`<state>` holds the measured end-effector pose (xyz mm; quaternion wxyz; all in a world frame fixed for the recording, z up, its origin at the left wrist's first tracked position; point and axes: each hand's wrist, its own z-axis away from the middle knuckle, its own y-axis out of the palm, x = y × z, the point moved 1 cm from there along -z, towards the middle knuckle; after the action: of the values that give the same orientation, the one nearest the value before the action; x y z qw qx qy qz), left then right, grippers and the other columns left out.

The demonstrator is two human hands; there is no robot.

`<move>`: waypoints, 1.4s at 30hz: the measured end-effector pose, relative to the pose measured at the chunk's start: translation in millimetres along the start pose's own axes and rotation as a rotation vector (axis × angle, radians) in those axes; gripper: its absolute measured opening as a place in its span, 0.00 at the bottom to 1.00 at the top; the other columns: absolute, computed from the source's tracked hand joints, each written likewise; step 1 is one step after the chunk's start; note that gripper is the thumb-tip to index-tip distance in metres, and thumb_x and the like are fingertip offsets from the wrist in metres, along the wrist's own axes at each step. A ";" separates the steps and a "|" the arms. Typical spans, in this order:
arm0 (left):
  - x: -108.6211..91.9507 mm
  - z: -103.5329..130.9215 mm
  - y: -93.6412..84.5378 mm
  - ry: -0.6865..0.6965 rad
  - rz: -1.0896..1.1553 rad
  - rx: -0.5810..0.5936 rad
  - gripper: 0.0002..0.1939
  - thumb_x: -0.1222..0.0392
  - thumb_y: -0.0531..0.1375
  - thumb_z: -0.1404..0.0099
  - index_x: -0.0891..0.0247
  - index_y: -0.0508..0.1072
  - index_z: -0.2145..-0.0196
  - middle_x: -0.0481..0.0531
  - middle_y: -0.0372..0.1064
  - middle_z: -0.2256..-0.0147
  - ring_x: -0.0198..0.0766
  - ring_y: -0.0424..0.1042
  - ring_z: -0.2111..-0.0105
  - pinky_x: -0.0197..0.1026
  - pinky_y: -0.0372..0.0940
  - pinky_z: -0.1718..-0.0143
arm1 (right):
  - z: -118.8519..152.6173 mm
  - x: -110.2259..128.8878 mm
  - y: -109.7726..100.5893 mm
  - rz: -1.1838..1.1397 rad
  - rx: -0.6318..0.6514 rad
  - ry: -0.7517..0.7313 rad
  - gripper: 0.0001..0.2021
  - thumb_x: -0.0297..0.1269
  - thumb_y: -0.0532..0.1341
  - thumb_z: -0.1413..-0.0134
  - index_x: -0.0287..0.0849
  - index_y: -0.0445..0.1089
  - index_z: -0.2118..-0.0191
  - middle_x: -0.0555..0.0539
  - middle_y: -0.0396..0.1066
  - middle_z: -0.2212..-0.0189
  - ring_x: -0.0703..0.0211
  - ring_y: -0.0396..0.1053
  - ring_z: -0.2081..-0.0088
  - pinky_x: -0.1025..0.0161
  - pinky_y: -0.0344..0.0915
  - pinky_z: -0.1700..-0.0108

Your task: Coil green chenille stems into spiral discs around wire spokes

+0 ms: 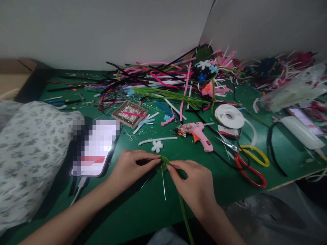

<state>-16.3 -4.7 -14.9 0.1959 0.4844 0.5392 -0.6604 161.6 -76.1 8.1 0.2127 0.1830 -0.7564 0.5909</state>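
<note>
My left hand (pixel 130 170) and right hand (pixel 195 182) pinch opposite edges of the green pipe-cleaner coil (pixel 161 166), over the green table (pixel 133 212). It should be light, soft and easily bent; I would hold the rim gently.
</note>
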 end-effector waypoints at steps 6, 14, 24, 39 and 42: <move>-2.1 0.1 1.5 -0.005 0.005 -0.032 0.06 0.59 0.65 0.43 0.59 0.81 0.67 0.48 0.80 0.68 0.38 0.78 0.68 0.35 0.72 0.65 | 1.7 -0.2 6.6 -0.050 -0.025 0.065 0.05 0.31 0.63 0.48 0.48 0.76 0.68 0.53 0.77 0.74 0.60 0.73 0.70 0.66 0.63 0.67; -11.3 0.5 0.7 -0.045 0.066 0.026 0.13 0.56 0.65 0.44 0.63 0.78 0.61 0.50 0.79 0.69 0.38 0.77 0.69 0.36 0.72 0.65 | -28.3 -11.7 -7.7 0.025 0.158 -0.177 0.06 0.32 0.61 0.44 0.48 0.76 0.66 0.52 0.78 0.68 0.58 0.73 0.65 0.63 0.65 0.63; -6.1 -0.5 -3.4 0.005 -0.050 0.083 0.10 0.55 0.62 0.39 0.59 0.80 0.62 0.50 0.79 0.64 0.40 0.77 0.66 0.37 0.69 0.65 | -61.8 7.9 -18.4 0.187 0.428 -0.370 0.06 0.32 0.61 0.44 0.46 0.77 0.68 0.50 0.77 0.71 0.56 0.73 0.64 0.63 0.62 0.66; -5.9 -0.1 -6.4 -0.124 0.129 -0.050 0.08 0.55 0.64 0.42 0.62 0.80 0.69 0.51 0.79 0.69 0.41 0.77 0.70 0.37 0.70 0.70 | -83.7 1.2 -60.5 0.181 0.273 -0.434 0.22 0.38 0.63 0.46 0.47 0.63 0.45 0.47 0.74 0.59 0.50 0.71 0.57 0.56 0.65 0.57; -6.0 -1.9 -9.0 -0.221 0.234 -0.103 0.09 0.54 0.65 0.44 0.62 0.80 0.69 0.52 0.79 0.71 0.41 0.77 0.72 0.36 0.70 0.74 | -84.0 -16.7 -74.3 0.247 -0.056 -0.444 0.15 0.36 0.60 0.44 0.46 0.66 0.50 0.43 0.71 0.53 0.46 0.68 0.51 0.50 0.62 0.50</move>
<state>-19.8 -1.5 -4.9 0.3542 0.4579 0.4875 -0.6537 223.8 -11.5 77.5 -0.0276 0.2087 -0.8172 0.5365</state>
